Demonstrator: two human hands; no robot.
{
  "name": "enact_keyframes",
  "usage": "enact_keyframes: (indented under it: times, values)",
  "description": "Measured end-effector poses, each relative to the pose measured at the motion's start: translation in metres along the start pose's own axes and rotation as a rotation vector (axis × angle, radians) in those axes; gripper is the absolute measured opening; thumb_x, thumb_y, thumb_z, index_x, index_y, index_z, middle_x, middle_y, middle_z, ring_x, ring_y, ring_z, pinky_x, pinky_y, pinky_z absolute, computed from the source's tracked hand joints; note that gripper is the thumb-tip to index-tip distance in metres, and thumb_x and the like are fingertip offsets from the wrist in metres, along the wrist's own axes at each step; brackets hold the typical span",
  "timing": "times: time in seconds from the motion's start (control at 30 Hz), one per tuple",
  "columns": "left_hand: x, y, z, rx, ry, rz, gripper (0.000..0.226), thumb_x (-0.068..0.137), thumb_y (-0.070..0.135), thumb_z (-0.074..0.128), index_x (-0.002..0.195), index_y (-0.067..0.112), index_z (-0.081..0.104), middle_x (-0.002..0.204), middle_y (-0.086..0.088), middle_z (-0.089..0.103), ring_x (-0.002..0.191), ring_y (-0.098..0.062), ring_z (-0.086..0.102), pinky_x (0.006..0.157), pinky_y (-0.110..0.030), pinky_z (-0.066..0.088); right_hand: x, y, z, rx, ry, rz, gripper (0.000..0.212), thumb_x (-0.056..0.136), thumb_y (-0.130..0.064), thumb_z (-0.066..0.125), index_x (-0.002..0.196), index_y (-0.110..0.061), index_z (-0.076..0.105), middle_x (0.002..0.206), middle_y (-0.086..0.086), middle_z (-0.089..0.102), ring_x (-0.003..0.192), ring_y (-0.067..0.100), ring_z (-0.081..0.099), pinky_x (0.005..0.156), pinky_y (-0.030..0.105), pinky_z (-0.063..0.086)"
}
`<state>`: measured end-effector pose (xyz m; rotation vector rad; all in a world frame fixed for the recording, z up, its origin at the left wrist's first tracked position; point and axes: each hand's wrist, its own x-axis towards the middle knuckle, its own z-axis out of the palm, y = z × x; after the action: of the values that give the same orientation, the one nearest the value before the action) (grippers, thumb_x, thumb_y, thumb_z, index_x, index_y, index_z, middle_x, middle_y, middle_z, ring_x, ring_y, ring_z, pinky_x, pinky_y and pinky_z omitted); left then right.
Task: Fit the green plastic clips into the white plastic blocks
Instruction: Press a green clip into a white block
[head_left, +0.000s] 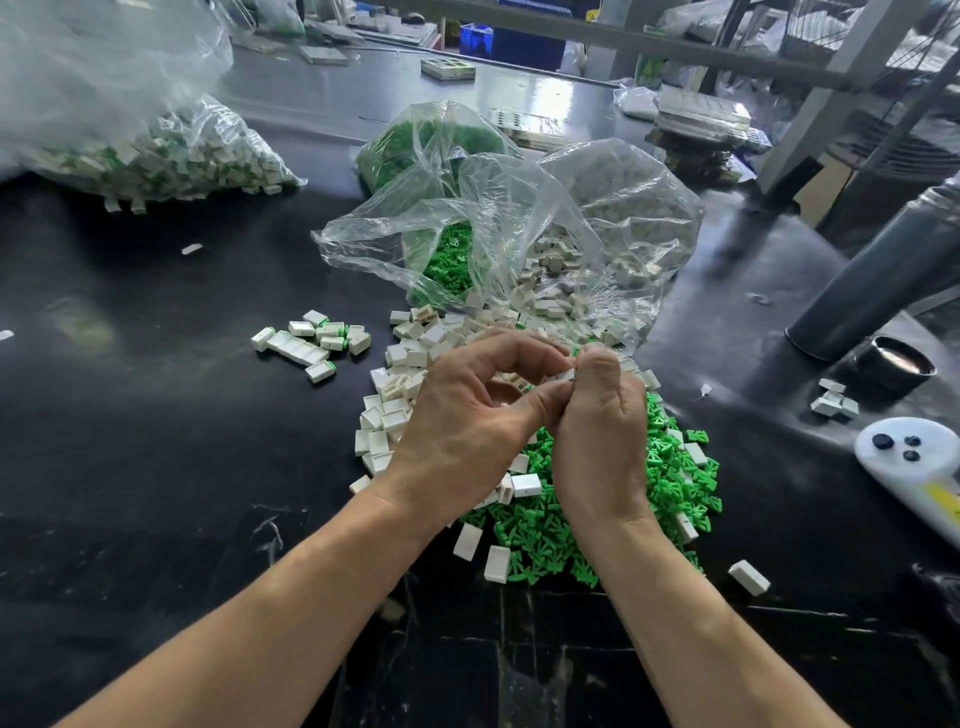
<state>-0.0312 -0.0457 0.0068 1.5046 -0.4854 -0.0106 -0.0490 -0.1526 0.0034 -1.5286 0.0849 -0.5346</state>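
Note:
My left hand (467, 415) and my right hand (597, 431) meet above the piles and together pinch one small white block (565, 376) between their fingertips. Whether a green clip sits in it is hidden by my fingers. Under my hands lies a heap of green clips (670, 483), with loose white blocks (415, 358) spread to the left of it. A small group of blocks with green clips fitted (322, 338) lies further left on the black table (156, 415).
An open clear bag (498, 218) behind the piles holds more green clips and white blocks. A big bag of fitted blocks (171, 150) lies far left. A grey bottle (878, 280), its black cap (896, 361) and a white device (914, 467) sit at right.

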Motion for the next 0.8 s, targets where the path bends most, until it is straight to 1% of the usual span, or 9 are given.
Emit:
enact_keyframes:
  times: [0.07, 0.2, 0.37, 0.47, 0.63, 0.73, 0.8]
  values:
    - [-0.0005, 0.0001, 0.0000, 0.000, 0.003, -0.004, 0.009, 0.089, 0.004, 0.076, 0.098, 0.003, 0.075, 0.113, -0.007, 0.072, 0.102, -0.029, 0.072, 0.086, -0.060, 0.057, -0.0010, -0.0019, 0.0007, -0.016, 0.006, -0.017, 0.064, 0.106, -0.026, 0.032, 0.063, -0.049, 0.073, 0.061, -0.024, 0.066, 0.063, -0.005, 0.065, 0.059, 0.015, 0.050]
    - [-0.0005, 0.0002, 0.0003, -0.012, 0.008, -0.013, 0.008, 0.090, 0.003, 0.075, 0.098, 0.003, 0.075, 0.114, -0.008, 0.072, 0.101, -0.031, 0.072, 0.087, -0.061, 0.057, -0.0014, -0.0029, 0.0004, -0.049, 0.000, -0.038, 0.069, 0.107, -0.022, 0.031, 0.054, -0.049, 0.068, 0.054, -0.027, 0.059, 0.056, -0.008, 0.059, 0.056, 0.012, 0.047]
    - [-0.0012, 0.0003, 0.0000, -0.011, 0.012, -0.024, 0.009, 0.090, 0.004, 0.076, 0.099, 0.004, 0.075, 0.113, -0.006, 0.072, 0.099, -0.033, 0.072, 0.087, -0.061, 0.057, -0.0021, -0.0033, -0.0010, -0.060, -0.015, -0.046, 0.070, 0.107, -0.019, 0.031, 0.055, -0.048, 0.068, 0.055, -0.027, 0.060, 0.058, -0.007, 0.060, 0.056, 0.010, 0.046]
    - [-0.0014, 0.0000, 0.0000, -0.012, 0.015, -0.024, 0.008, 0.090, 0.003, 0.076, 0.098, 0.003, 0.075, 0.113, -0.007, 0.072, 0.099, -0.036, 0.071, 0.087, -0.061, 0.057, -0.0019, -0.0036, -0.0001, -0.069, -0.018, -0.036, 0.067, 0.107, -0.021, 0.031, 0.060, -0.049, 0.071, 0.059, -0.026, 0.064, 0.061, -0.007, 0.062, 0.057, 0.010, 0.047]
    - [-0.0017, 0.0003, -0.0002, -0.014, 0.018, -0.022, 0.008, 0.090, 0.004, 0.075, 0.098, 0.003, 0.075, 0.112, -0.006, 0.073, 0.097, -0.037, 0.071, 0.085, -0.060, 0.057, -0.0020, -0.0051, 0.0015, -0.085, 0.000, -0.041, 0.066, 0.106, -0.022, 0.032, 0.062, -0.049, 0.072, 0.062, -0.026, 0.066, 0.063, -0.009, 0.063, 0.058, 0.008, 0.046]
    - [-0.0018, 0.0009, -0.0007, -0.010, 0.016, -0.023, 0.008, 0.090, 0.005, 0.076, 0.098, 0.003, 0.075, 0.111, -0.005, 0.073, 0.097, -0.033, 0.072, 0.085, -0.059, 0.058, -0.0024, -0.0064, 0.0021, -0.086, 0.000, -0.045, 0.068, 0.108, -0.019, 0.032, 0.061, -0.050, 0.071, 0.060, -0.027, 0.065, 0.061, -0.010, 0.062, 0.057, 0.007, 0.045]
    - [-0.0019, 0.0013, -0.0007, -0.005, 0.020, -0.019, 0.008, 0.090, 0.005, 0.076, 0.097, 0.004, 0.076, 0.111, -0.005, 0.073, 0.099, -0.029, 0.072, 0.086, -0.057, 0.059, -0.0029, -0.0066, 0.0020, -0.078, 0.001, -0.044, 0.066, 0.107, -0.022, 0.032, 0.063, -0.050, 0.072, 0.062, -0.027, 0.067, 0.064, -0.009, 0.064, 0.058, 0.008, 0.046]
